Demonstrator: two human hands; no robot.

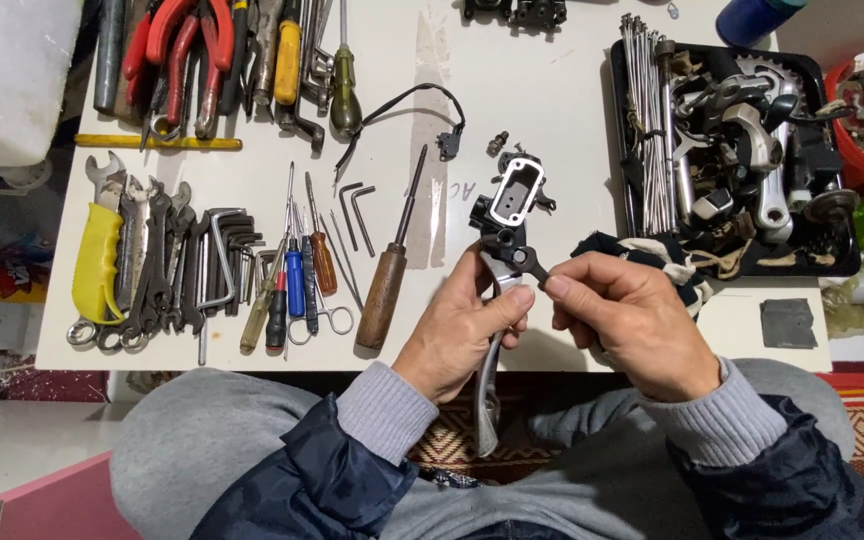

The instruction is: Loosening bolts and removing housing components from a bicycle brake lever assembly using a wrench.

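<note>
White table (552,90) bears a black tray (620,120) of bike parts; both hands' fingers clamp a brake lever (505,250).

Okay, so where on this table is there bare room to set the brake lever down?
The table is bare in its middle, between the green-handled screwdriver and the black parts tray, and at the front right corner around the grey square pad. The left half is crowded with wrenches and screwdrivers. The brake lever sits in the left hand.
</note>
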